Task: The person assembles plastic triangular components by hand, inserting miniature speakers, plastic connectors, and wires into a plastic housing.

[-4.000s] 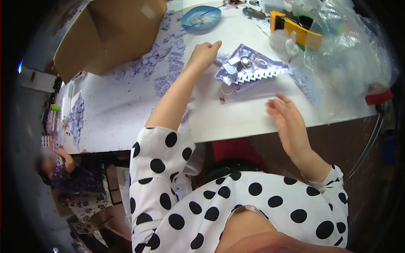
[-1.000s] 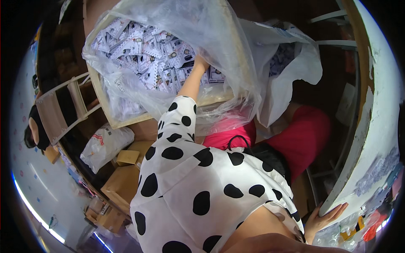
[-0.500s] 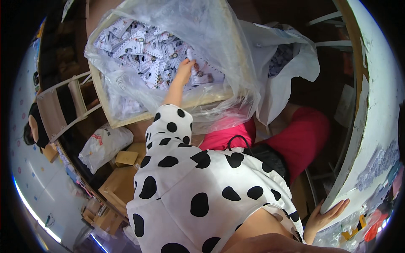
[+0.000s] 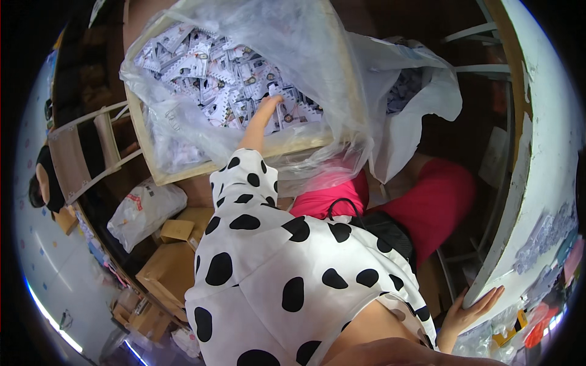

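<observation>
My left hand [image 4: 271,101] reaches into a large carton lined with a clear plastic bag [image 4: 342,67]. It touches a heap of small white saw-edged packets [image 4: 220,79], many with little dark round pieces and printing. The fingertips dip among the packets, so I cannot tell how they are bent or what they hold. Far to the right, my right hand [image 4: 471,310] rests with fingers stretched out on the edge of a white table [image 4: 519,201]. Nothing is in it.
A second clear bag [image 4: 421,79] of packets adjoins the carton on the right. On the left are a white plastic sack [image 4: 146,213], brown cardboard boxes [image 4: 168,268] and a folding chair [image 4: 76,158], with another person [image 4: 49,177] beyond. Clear packets [image 4: 543,244] lie on the white table.
My left hand has shifted slightly and pressed lower into the heap; packets around it have moved, and the raised white one beside the fingers is no longer held up. My right hand stays put.
</observation>
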A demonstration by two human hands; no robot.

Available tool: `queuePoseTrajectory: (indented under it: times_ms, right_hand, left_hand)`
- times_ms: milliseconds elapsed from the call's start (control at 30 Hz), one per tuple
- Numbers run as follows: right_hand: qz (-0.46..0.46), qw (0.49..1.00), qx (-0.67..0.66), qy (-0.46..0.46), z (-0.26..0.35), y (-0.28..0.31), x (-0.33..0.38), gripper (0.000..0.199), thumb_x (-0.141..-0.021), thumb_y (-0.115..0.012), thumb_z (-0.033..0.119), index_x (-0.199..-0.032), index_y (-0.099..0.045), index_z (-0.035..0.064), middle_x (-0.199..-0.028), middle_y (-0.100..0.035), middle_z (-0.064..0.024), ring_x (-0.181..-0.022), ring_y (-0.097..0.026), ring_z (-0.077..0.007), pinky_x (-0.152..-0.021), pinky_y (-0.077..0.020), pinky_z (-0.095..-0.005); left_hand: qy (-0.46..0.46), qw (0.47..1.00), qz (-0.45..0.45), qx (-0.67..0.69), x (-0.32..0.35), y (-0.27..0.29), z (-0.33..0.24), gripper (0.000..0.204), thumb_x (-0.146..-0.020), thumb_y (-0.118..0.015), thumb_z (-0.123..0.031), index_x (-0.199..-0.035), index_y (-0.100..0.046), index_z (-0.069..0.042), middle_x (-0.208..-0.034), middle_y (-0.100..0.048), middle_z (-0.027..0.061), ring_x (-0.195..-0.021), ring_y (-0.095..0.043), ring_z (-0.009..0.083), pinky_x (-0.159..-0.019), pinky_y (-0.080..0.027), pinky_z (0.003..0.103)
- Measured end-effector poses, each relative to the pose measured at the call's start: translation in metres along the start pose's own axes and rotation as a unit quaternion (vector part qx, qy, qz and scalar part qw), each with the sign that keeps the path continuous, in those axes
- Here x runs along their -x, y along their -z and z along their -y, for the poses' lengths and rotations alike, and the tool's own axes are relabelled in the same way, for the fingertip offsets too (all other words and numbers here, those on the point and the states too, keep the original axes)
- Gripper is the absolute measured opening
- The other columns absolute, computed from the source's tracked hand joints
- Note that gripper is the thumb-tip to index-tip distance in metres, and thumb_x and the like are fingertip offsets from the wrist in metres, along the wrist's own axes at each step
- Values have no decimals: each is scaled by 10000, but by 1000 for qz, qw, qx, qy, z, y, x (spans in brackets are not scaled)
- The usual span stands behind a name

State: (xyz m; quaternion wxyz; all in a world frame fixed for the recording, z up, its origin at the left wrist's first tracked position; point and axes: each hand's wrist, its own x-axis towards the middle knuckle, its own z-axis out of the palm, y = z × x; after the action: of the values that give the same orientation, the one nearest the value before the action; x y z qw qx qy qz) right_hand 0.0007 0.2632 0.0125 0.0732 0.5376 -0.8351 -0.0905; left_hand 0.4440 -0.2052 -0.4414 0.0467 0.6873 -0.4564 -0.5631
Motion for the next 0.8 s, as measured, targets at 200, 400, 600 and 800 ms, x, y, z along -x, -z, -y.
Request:
queuePoseTrajectory:
  times_ms: [200,400,600,800]
  right_hand:
    - [-5,1000,-18,2,4,1,-3,690,-978,-625,100,-1559,-271,-13,-1585,-300,-299,-1454,-330,-513,-1160,-333,-612]
    - [-8,999,-33,12,6,-3,-7,650,-1001,-590,133,-1551,-285,-30,-1580,-308,-308,-1450,-334,-516,-1169,-319,-604]
    - [-30,998,-58,11,3,-7,-10,614,-1014,-550,162,-1547,-312,-28,-1575,-328,-299,-1452,-335,-508,-1175,-314,-595]
    - [-21,997,-76,-5,5,-7,-11,645,-962,-571,116,-1554,-341,7,-1594,-343,-241,-1472,-326,-468,-1205,-279,-567]
  left_hand:
    - [26,995,29,-96,22,4,-17,598,-797,-747,-475,-1175,-689,-17,-1135,-692,127,-1091,-587,236,-968,-426,354]
    - [6,998,51,29,20,36,-17,306,-820,-804,-327,-908,-646,-80,-850,-610,18,-751,-516,132,-665,-386,308]
    - [39,989,-27,141,13,133,-19,332,-810,-833,-246,-943,-596,-56,-805,-565,13,-689,-491,139,-608,-373,337]
    - [-58,985,-52,155,52,205,-114,227,-872,-800,-214,-883,-610,-90,-815,-608,16,-722,-541,143,-701,-437,312]
